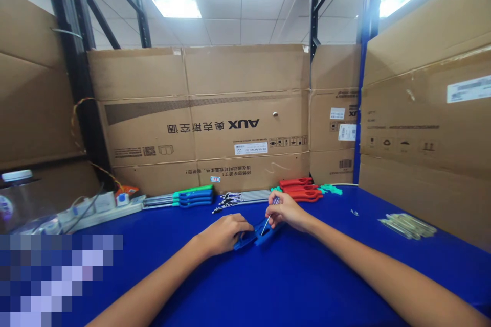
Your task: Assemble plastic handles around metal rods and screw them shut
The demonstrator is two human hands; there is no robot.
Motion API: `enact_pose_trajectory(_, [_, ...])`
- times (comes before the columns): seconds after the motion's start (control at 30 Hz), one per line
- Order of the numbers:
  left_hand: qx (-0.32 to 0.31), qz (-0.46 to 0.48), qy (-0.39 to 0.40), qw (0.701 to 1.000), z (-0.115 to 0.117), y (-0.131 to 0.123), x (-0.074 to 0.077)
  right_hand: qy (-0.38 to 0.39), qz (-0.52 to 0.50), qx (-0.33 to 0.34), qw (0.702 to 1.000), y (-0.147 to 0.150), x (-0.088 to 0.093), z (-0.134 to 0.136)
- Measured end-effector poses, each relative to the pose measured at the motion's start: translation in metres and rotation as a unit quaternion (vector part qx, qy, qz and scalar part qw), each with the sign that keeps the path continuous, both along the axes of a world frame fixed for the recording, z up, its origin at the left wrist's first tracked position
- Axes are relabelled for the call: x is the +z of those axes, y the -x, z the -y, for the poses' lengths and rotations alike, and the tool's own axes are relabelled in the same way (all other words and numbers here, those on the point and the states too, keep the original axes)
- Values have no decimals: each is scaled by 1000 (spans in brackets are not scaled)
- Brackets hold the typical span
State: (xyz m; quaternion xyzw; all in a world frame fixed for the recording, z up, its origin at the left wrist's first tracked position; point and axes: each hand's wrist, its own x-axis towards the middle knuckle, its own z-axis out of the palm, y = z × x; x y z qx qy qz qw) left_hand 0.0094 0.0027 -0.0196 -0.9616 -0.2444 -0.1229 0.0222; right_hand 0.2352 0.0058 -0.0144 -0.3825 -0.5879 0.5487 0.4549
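My left hand is curled over one end of a blue plastic handle piece lying on the blue table, pressing it down. My right hand pinches a thin metal rod that slants down into the blue piece. Both hands sit close together at the middle of the table.
Behind the hands lie stacked blue and green handled tools, a bundle of metal rods, red handles and a green piece. A power strip sits at the left, clear packets at the right. Cardboard walls surround the table.
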Motion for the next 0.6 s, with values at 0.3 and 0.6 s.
enact_pose_trajectory(0.3, [18, 11, 40, 999, 1, 3, 4, 77, -146, 7, 986, 2, 5, 6])
enact_pose_trajectory(0.6, [29, 17, 45, 998, 26, -15, 7, -48, -11, -126, 991, -14, 17, -10])
